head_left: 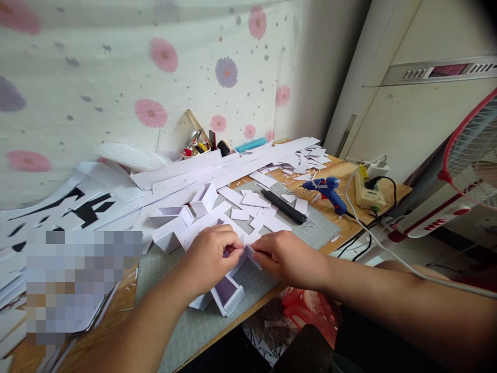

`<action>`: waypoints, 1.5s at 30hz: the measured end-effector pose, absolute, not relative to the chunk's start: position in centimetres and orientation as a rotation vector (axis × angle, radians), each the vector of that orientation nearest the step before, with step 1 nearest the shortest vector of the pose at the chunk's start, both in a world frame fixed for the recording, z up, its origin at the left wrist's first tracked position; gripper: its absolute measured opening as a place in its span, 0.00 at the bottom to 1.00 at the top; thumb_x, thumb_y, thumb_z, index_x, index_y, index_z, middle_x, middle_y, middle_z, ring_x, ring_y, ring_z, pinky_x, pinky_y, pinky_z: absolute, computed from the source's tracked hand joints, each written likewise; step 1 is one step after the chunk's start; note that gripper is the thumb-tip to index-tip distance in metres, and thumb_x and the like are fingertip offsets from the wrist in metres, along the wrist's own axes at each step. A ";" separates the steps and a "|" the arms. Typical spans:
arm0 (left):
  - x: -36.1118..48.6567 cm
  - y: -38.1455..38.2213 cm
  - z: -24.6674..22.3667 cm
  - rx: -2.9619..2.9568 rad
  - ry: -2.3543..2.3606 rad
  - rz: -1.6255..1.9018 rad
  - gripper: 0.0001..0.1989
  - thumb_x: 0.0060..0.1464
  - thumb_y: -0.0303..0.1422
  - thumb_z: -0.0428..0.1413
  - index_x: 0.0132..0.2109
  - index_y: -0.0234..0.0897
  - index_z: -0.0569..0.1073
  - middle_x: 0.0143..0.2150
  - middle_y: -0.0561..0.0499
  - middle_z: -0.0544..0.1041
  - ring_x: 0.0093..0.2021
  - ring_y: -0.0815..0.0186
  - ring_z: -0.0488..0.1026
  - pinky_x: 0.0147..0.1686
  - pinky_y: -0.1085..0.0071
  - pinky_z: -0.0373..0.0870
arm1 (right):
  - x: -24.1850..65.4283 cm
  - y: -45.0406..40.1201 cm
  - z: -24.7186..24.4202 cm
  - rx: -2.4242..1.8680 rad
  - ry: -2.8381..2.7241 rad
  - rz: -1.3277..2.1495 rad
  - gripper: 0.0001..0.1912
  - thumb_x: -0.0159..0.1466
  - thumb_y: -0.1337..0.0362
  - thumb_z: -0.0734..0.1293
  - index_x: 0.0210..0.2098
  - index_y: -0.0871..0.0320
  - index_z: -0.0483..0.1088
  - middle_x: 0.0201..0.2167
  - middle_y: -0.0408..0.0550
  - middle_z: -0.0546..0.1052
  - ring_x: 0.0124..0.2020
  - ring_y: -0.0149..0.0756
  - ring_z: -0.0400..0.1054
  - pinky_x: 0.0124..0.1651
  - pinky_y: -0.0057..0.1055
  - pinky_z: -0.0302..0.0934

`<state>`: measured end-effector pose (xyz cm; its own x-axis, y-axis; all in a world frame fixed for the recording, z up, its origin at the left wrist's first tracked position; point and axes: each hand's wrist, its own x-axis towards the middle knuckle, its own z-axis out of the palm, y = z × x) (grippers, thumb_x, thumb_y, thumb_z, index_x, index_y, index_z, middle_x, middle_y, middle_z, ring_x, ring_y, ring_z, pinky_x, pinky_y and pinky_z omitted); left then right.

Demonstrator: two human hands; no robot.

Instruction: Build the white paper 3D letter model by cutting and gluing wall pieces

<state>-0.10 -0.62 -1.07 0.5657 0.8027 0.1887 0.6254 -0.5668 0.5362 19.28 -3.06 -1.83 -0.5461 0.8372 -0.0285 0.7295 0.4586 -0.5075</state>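
Note:
A white foam-board model [229,294] with several open, box-like arms sits on the grey cutting mat [174,331]. My left hand [212,254] is closed in a pinch at the model's near right arm, its fingertips by the upper edge of a wall. Opposite it, my right hand [285,256] pinches the end of the same arm between thumb and fingers. My hands hide part of the joint between them. Loose white foam-board pieces [256,200] and a black utility knife [284,206] lie just beyond my hands.
A blue glue gun [330,194] stands at the mat's right, its cord running near a power strip [368,191]. Long white board strips [186,178] and scraps [306,158] cover the back. A red bag [310,311] with offcuts sits below the table edge.

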 end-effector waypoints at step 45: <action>-2.4 0.4 0.2 2.790 1.162 0.132 0.10 0.56 0.30 0.53 0.30 0.40 0.77 0.44 0.47 0.79 0.44 0.57 0.75 0.47 0.60 0.69 | 21.8 9.3 -4.7 -1.605 -2.504 0.009 0.13 0.65 0.63 0.64 0.46 0.64 0.73 0.48 0.61 0.77 0.55 0.51 0.65 0.58 0.45 0.56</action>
